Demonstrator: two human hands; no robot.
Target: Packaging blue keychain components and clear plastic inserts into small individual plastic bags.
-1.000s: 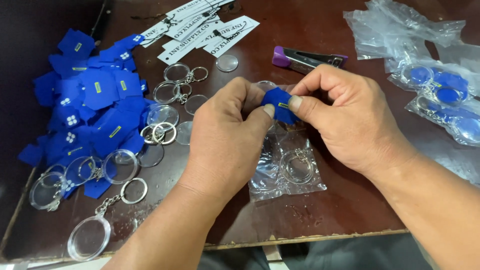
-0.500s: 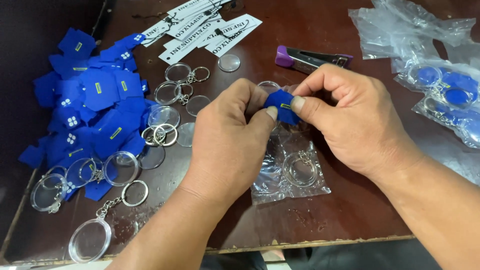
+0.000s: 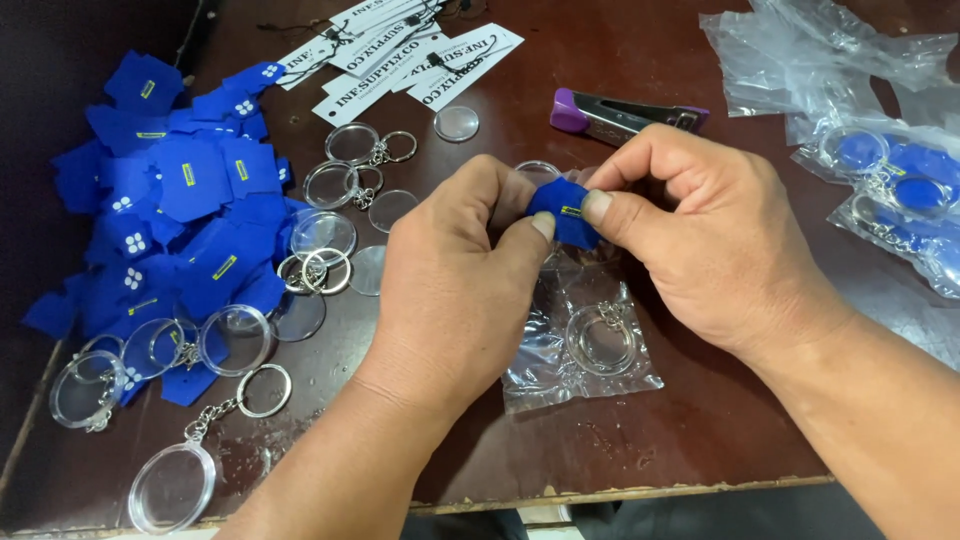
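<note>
I held a small blue paper piece [image 3: 562, 208] up over the brown surface [image 3: 700, 420], with my left hand [image 3: 455, 285] and my right hand [image 3: 715, 245] both closed tight on it in a pinching grip. Under my hands lay a clear bag [image 3: 580, 345] with a round keyring inside. A pile of blue pieces [image 3: 180, 220] and clear keyrings [image 3: 235, 340] sat off to my left.

Both hands have drifted slightly toward the upper part of the frame since a second ago. The right hand [image 3: 700, 230] now presses its thumb flatter over the small blue paper piece [image 3: 562, 208], and the left hand [image 3: 465, 270] pinches its left edge more tightly.
</note>
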